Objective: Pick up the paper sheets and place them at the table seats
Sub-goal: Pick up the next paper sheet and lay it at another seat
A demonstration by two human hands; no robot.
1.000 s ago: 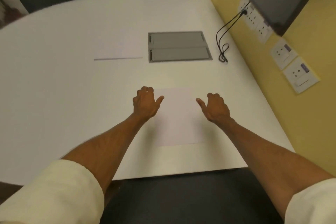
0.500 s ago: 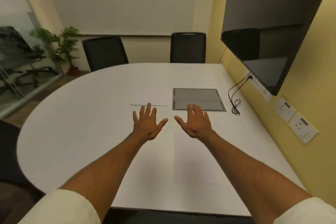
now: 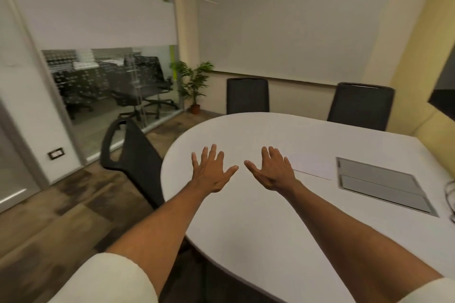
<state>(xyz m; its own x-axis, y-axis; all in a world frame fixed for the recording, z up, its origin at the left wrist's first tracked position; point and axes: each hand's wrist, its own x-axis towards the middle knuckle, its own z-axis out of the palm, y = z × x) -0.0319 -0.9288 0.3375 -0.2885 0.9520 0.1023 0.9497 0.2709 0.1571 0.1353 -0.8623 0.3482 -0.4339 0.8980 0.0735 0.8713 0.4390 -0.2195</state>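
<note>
Paper sheets (image 3: 311,167) are lying flat as a pale stack near the middle of the table (image 3: 270,229), just beside the left edge of the grey cable hatch (image 3: 379,184) that is set into the surface. A second ago the view was looking down at one sheet lying near the table edge in front of the person, with a hand at each side of it; now the head is turning to the left and that sheet is no longer in view. The hands are also rising off the surface. I judge that one seat is being served already and that the person is now going for the next sheet.

Both hands are empty, with all fingers spread wide and the palms facing down. The left hand (image 3: 211,174) is hovering above the bare table near its curved left edge, well apart from the stack. The right hand (image 3: 273,172) is nearer: its little finger side is just beside the stack's near left corner, but I cannot tell if it is touching. The black chairs (image 3: 247,96) at the far edge and the one at the left edge are having no sheet before them as far as I can see.
</note>
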